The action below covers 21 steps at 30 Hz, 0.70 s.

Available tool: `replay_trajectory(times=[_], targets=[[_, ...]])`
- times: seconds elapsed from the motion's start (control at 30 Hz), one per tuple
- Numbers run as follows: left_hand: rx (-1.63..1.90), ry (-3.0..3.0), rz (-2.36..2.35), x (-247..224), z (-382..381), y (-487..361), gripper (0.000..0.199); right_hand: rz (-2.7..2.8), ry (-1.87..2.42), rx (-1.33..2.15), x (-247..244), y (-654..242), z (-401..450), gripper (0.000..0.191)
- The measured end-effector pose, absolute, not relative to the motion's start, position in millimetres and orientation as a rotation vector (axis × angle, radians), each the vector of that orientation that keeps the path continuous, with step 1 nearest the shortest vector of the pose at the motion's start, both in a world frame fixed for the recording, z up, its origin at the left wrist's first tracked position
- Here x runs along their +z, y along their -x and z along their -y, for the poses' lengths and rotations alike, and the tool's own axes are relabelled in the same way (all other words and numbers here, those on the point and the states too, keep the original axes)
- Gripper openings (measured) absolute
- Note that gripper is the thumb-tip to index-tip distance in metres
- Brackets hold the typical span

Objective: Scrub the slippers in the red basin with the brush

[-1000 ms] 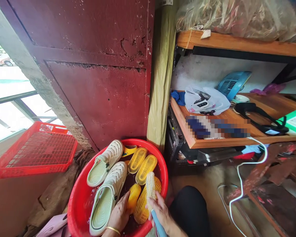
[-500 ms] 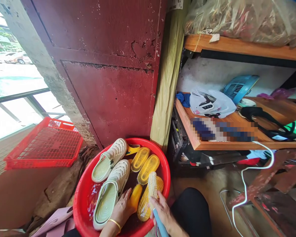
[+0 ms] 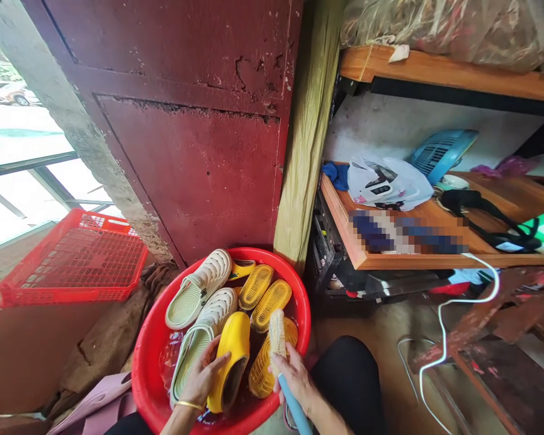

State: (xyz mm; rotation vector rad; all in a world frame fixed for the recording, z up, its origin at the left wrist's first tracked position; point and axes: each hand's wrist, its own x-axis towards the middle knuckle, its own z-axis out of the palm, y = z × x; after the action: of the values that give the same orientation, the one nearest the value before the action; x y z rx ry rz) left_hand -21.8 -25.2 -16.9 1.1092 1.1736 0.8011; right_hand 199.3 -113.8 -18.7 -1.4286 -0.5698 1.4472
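Left hand (image 3: 204, 374) on a yellow clog (image 3: 233, 356), right hand (image 3: 294, 376) on a brush (image 3: 278, 334)

So rn the left hand's closed on the side of the yellow clog, which is tipped up w/ its opening facing the brush side. Right hand's wrapped round the brush where the head meets the blue handle (image 3: 294, 406), bristly end pointing about 12. Brush head is over a big yellow sole (image 3: 259, 376), but tbh I can't tell if they're touching.

All that's in or over a red tub (image 3: 141, 362) w/ dark water. Going by the tub's clock: pale clogs (image 3: 185, 302) fill approx 8 to 11, a small yellow shoe (image 3: 242, 267) is near 12, two upturned yellow soles (image 3: 272, 305) at 1 to 2, the big one about 3 to 4.

Outside the tub: pink footwear (image 3: 100, 403) at 8, red crate (image 3: 79, 260) at 10, maroon door (image 3: 194, 175) at 12, wooden shelf (image 3: 435, 261) w/ a blue fan (image 3: 442, 154) approx 2.
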Motion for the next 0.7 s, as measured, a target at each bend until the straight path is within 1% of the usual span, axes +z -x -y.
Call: replay_trajectory(times=[0.07,0.17,0.33,0.47,0.6,0.7], targets=[[0.827,-0.980,-1.129,-12,25,12,0.069,0.592,1.430,1.453,-20,-199,113,0.080],[0.944,-0.910,-1.071,-17,24,-9,0.072,0.621,1.450,1.437,-22,-199,113,0.079],[1.035,-0.932,-1.035,-41,17,-34,0.061,0.690,1.469,1.422,-21,-199,113,0.078],[1.003,-1.253,-1.163,-57,22,-29,0.060,0.627,1.460,1.407,-17,-199,113,0.083],[0.863,-1.784,-1.391,-71,41,-22,0.072,0.581,1.465,1.432,-20,-200,114,0.095],[0.645,-1.923,-1.511,-77,50,-24,0.080,0.589,1.484,1.440,-23,-201,115,0.099]])
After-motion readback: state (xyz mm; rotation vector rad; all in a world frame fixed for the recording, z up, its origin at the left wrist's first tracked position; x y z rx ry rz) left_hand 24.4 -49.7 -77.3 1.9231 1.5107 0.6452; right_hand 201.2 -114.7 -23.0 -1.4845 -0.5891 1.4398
